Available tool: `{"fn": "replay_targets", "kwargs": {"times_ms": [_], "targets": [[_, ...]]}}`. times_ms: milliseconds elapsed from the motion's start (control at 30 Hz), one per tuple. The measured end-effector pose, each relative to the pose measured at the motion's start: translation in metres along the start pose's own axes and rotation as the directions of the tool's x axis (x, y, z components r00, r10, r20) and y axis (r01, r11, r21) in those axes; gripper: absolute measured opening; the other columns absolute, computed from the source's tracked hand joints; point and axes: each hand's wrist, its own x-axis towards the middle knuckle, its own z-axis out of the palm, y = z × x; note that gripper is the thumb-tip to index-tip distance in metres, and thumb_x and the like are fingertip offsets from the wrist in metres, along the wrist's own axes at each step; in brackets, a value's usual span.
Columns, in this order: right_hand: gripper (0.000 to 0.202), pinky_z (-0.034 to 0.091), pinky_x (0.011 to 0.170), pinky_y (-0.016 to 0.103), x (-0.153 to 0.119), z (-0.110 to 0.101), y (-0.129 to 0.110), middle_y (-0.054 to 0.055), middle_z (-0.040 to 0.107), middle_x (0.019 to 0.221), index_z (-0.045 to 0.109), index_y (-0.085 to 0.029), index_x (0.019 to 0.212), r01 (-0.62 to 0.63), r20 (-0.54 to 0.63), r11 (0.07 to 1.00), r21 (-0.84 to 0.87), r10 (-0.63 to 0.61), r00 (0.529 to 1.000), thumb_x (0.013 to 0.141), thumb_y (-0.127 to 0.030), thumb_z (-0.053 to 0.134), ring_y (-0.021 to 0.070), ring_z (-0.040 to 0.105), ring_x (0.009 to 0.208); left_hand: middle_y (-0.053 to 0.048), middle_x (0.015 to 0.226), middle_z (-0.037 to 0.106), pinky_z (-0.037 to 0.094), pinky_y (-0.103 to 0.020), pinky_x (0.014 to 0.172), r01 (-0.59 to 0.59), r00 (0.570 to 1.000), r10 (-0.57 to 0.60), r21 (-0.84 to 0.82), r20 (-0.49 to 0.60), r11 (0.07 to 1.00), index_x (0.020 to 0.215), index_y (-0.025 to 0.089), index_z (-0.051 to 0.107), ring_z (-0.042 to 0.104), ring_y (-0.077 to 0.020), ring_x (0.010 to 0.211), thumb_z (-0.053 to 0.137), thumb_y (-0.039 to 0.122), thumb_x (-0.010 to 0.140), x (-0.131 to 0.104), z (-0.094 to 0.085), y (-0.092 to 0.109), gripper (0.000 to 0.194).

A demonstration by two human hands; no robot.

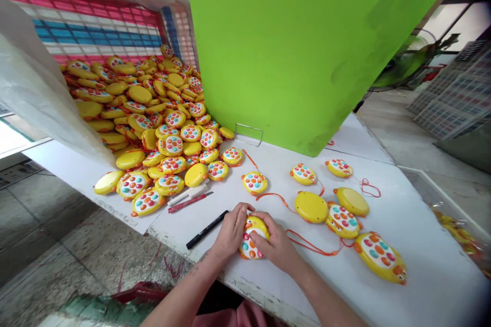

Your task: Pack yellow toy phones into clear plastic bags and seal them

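Observation:
Between my hands, near the table's front edge, is a yellow duck-shaped toy (249, 251) with coloured buttons on a white face. My left hand (232, 230) grips its left side, fingers wrapped at the top. My right hand (276, 240) holds its right side, with the thumb lying over the buttons. A black marker (207, 230) lies just left of my left hand. Right of my right hand, several similar toys lie on the table, some button side up, some showing plain yellow backs (311, 207), with orange cords (312, 248) among them.
A large heap of the same toys (153, 97) spills from a striped bag (95, 33) at the left. Red cutter (190, 203) and white tool (187, 194) lie before it. A green board (291, 51) stands behind a wire stand (248, 134). A clear bin (452, 214) is at right.

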Motion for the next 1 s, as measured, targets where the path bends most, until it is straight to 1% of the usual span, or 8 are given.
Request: {"fn": "replay_targets", "kwargs": {"times_ms": [200,300,400,533,633,733,867,1000], "targets": [[0.029,0.049,0.070,0.027,-0.002,-0.001,-0.002,0.001,0.064,0.091,0.048,-0.022,0.115,-0.002,0.024,0.999,0.052,0.000,1.000,0.087,-0.027,0.053,0.0161,0.061,0.079,-0.001,0.075,0.058,0.043,-0.024,0.063,0.021,1.000,-0.020,0.042,-0.012,0.999,0.094,0.016,0.058,0.053,-0.0131,0.067,0.030,0.039,0.098,0.001,0.002,-0.004,0.036],[0.030,0.048,0.082,0.029,-0.001,-0.001,0.002,0.003,0.062,0.105,0.049,-0.022,0.116,0.049,-0.028,0.998,0.030,-0.048,0.998,0.086,-0.020,0.050,0.0176,0.059,0.093,-0.002,0.081,0.062,0.046,-0.026,0.067,0.013,0.997,-0.002,0.148,-0.077,0.989,0.098,0.017,0.058,0.056,-0.0147,0.072,0.034,0.036,0.097,0.000,0.003,-0.002,0.031],[0.030,0.043,0.092,0.032,0.002,-0.002,0.009,0.005,0.059,0.112,0.052,-0.022,0.112,0.098,-0.109,0.995,-0.025,-0.101,0.989,0.083,-0.014,0.047,0.0192,0.055,0.105,-0.006,0.094,0.064,0.046,-0.029,0.080,-0.061,0.987,0.109,0.353,-0.118,0.934,0.102,0.018,0.058,0.059,-0.0174,0.087,0.039,0.031,0.095,0.001,-0.006,0.007,0.023],[0.016,0.046,0.083,0.031,0.007,-0.006,0.017,0.004,0.063,0.095,0.058,-0.020,0.096,0.053,-0.164,0.996,-0.069,-0.064,0.984,0.085,-0.017,0.047,0.0188,0.059,0.091,-0.007,0.099,0.065,0.044,-0.035,0.087,-0.083,0.952,0.253,0.647,-0.174,0.758,0.101,0.019,0.058,0.058,-0.0218,0.097,0.043,0.027,0.093,0.006,-0.047,0.013,0.019],[0.013,0.045,0.077,0.031,0.009,-0.009,0.019,0.004,0.062,0.084,0.058,-0.020,0.080,0.058,-0.195,0.994,-0.095,-0.075,0.978,0.087,-0.023,0.048,0.0184,0.058,0.082,-0.009,0.100,0.065,0.044,-0.038,0.086,0.034,0.940,0.267,0.834,-0.214,0.550,0.100,0.019,0.060,0.057,-0.0253,0.098,0.041,0.024,0.092,0.003,-0.090,0.001,0.021],[0.018,0.045,0.072,0.030,0.010,-0.009,0.019,0.003,0.061,0.076,0.057,-0.019,0.075,0.037,-0.238,0.995,-0.095,-0.059,0.969,0.089,-0.027,0.048,0.0180,0.057,0.076,-0.011,0.107,0.064,0.042,-0.042,0.088,0.236,0.907,0.261,0.913,-0.330,0.334,0.106,0.018,0.061,0.055,-0.0287,0.102,0.042,0.027,0.092,-0.005,-0.124,-0.016,0.025],[0.018,0.045,0.072,0.030,0.010,-0.009,0.019,0.003,0.062,0.077,0.057,-0.019,0.076,0.047,-0.289,0.996,-0.080,-0.069,0.955,0.089,-0.028,0.049,0.0181,0.058,0.076,-0.012,0.106,0.062,0.041,-0.042,0.086,0.273,0.933,0.201,0.951,-0.298,0.146,0.112,0.018,0.061,0.053,-0.0293,0.099,0.043,0.036,0.092,-0.016,-0.139,-0.025,0.032],[0.019,0.046,0.071,0.030,0.009,-0.009,0.016,0.003,0.062,0.076,0.057,-0.019,0.076,0.046,-0.300,0.998,-0.053,-0.060,0.952,0.089,-0.029,0.048,0.0181,0.058,0.075,-0.012,0.108,0.060,0.041,-0.040,0.084,0.227,0.957,0.162,0.970,-0.239,0.089,0.115,0.019,0.061,0.050,-0.0289,0.099,0.043,0.034,0.093,-0.022,-0.134,-0.022,0.032]]}}
